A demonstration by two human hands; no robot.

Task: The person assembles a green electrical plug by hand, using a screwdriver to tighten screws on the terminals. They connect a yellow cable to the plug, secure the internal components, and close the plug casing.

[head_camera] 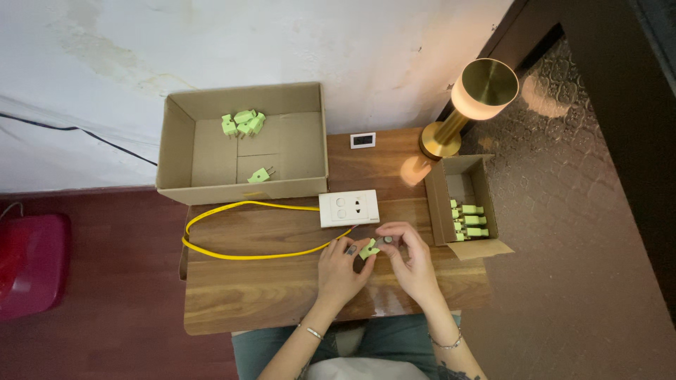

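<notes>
Currently both hands are meeting over the near middle of the wooden table (267, 295). Left hand (340, 271) is lying palm down, its fingertips pinching the lower end of a small light-green plug (369, 248); right hand (410, 262) is curling in from the other side, thumb and forefinger closing on the plug's upper end, where a small dark part is showing, too small to identify. So both grips are clenched on the same piece, neither one released. Plug is sitting between the two hands, long axis running diagonally, low toward the left hand and high toward the right; the left hand is looking slightly nearer to its body. Just beyond the hands, a white socket plate (349, 208) is lying flat, close to the plug and directly ahead of it, with a yellow cable (232, 255) looping off to the left. Right of the hands, a small open carton (438, 204) is holding a row of similar green plugs (470, 220). Farther back, a large cardboard box (176, 151) is holding a few loose green plugs (243, 123). A brass lamp (479, 91) is glowing at the far right corner.
</notes>
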